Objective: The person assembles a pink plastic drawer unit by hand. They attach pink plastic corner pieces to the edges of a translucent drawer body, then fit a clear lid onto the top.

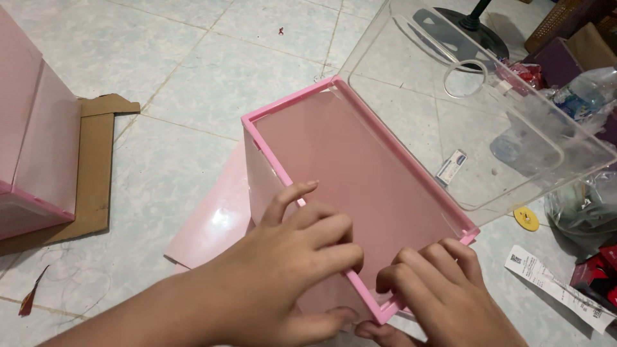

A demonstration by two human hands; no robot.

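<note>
At the far left stands a pink panelled box [29, 141], cut off by the frame edge, resting partly on a flat piece of brown cardboard [96, 173] that lies on the pale tiled floor [193, 71]. A small reddish scrap [31, 297] lies on the tiles near the bottom left corner.

Toward the middle, a loose pink panel [215, 225] lies flat on the floor, tucked under the left side of the pink storage box [360, 173], which stands open-topped with a brighter pink frame around its rim. The left hand [289, 257] rests on the near rim of that box, its fingers curled over the frame edge and its thumb pressed against the outer face below; it grips the frame rather than lying flat. Just beside it, the right hand [437, 289] bends its fingers over the same near rim at the box's right corner, fingertips tucked inside, seemingly pinching the frame, though the thumb is mostly out of view.

A clear plastic lid [488, 122] with a round finger hole is joined along the box's far-right edge and swung open, tilted up over the floor. Right of it sit a yellow disc [526, 218], a paper receipt [553, 283], a plastic bottle [588, 90] and a red package [598, 273].
</note>
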